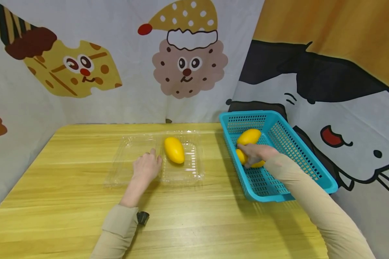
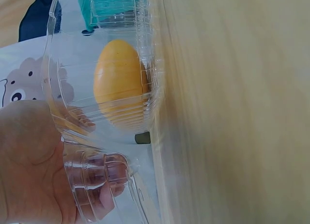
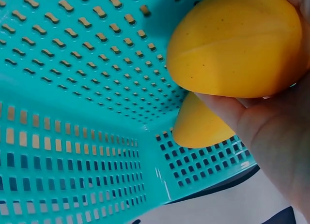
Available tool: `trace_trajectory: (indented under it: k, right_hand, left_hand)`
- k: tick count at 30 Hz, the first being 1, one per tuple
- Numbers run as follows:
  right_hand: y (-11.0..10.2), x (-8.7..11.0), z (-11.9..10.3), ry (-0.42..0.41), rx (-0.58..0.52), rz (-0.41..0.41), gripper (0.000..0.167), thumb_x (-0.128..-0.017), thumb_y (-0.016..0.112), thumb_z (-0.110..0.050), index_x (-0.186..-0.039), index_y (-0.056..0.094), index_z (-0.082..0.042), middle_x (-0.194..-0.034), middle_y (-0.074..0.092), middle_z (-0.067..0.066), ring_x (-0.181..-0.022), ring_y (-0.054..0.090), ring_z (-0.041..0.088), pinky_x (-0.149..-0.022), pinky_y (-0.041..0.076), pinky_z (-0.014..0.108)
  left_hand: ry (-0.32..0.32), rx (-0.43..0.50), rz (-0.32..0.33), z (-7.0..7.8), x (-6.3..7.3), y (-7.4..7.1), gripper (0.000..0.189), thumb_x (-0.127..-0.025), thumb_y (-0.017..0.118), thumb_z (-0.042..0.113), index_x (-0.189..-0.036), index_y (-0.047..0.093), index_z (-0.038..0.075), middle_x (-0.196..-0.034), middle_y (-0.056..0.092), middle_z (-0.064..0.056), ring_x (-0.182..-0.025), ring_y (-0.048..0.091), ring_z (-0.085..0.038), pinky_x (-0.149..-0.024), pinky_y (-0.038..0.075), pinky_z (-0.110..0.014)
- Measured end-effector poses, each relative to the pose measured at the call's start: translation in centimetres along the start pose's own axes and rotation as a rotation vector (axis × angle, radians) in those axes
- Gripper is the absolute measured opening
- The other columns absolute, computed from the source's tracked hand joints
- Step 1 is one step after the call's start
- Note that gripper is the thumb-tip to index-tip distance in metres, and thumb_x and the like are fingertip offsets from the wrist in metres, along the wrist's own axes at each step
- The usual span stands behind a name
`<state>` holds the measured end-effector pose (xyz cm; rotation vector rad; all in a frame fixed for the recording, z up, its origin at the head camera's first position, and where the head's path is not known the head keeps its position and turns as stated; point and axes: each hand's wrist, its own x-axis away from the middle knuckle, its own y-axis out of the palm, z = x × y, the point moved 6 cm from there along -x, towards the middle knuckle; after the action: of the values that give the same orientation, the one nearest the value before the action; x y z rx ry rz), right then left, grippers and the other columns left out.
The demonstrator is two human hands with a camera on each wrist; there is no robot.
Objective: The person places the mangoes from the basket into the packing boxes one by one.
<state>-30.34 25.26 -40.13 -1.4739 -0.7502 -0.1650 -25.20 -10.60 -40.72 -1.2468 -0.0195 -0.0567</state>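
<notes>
My right hand [image 1: 257, 153] reaches down into a blue-green basket [image 1: 254, 197] and grips a yellow mango [image 3: 235, 45]. Another mango [image 3: 201, 122] lies beyond it, against the basket's end in the right wrist view. From above, a mango [image 1: 249, 136] shows just past my fingers, and my hand partly covers the fruit below. My left hand [image 1: 146, 166] rests at the middle fold of a clear plastic clamshell box [image 1: 199, 176], its loosely bent fingers seen through the plastic in the left wrist view. One mango [image 1: 174, 150] lies in the box's right half.
The clamshell's other half [image 1: 128, 162] lies flat on the left of the wooden table [image 1: 194, 223]. A printed curtain [image 1: 116, 108] hangs along the table's back and sides. A small black object [image 1: 143, 218] sits at my left wrist.
</notes>
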Motion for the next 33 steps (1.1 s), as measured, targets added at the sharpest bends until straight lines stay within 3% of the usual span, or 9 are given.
trace_trajectory:
  k: [11, 26, 33]
  right_hand:
    - [-1.4, 0.2, 0.4, -0.032, -0.073, 0.064, 0.071, -0.076, 0.073, -0.019, -0.134, 0.034, -0.009, -0.096, 0.057, 0.009, -0.080, 0.052, 0.021, -0.068, 0.046, 0.031]
    - [-6.1, 2.3, 0.5, -0.073, -0.080, 0.245, 0.062, -0.076, 0.074, -0.023, -0.125, 0.039, -0.009, -0.097, 0.059, 0.013, -0.083, 0.055, 0.024, -0.066, 0.049, 0.033]
    - [-8.1, 2.8, -0.6, -0.085, -0.093, 0.273, 0.060, -0.077, 0.072, -0.023, -0.124, 0.038, -0.010, -0.098, 0.058, 0.013, -0.081, 0.055, 0.024, -0.067, 0.048, 0.032]
  left_hand:
    - [-0.007, 0.004, 0.002, -0.1, 0.0, 0.2, 0.048, -0.099, 0.042, 0.030, -0.132, 0.045, -0.005, -0.077, 0.058, -0.015, -0.055, 0.051, -0.023, -0.043, 0.040, -0.027]
    - [-0.004, 0.006, -0.005, -0.1, 0.0, 0.1, 0.049, -0.099, 0.041, 0.030, -0.134, 0.044, -0.005, -0.081, 0.060, -0.016, -0.057, 0.052, -0.022, -0.044, 0.041, -0.027]
    - [0.002, 0.000, 0.007, 0.1, 0.2, 0.0, 0.048, -0.099, 0.042, 0.029, -0.132, 0.045, -0.005, -0.077, 0.058, -0.015, -0.054, 0.051, -0.022, -0.041, 0.039, -0.025]
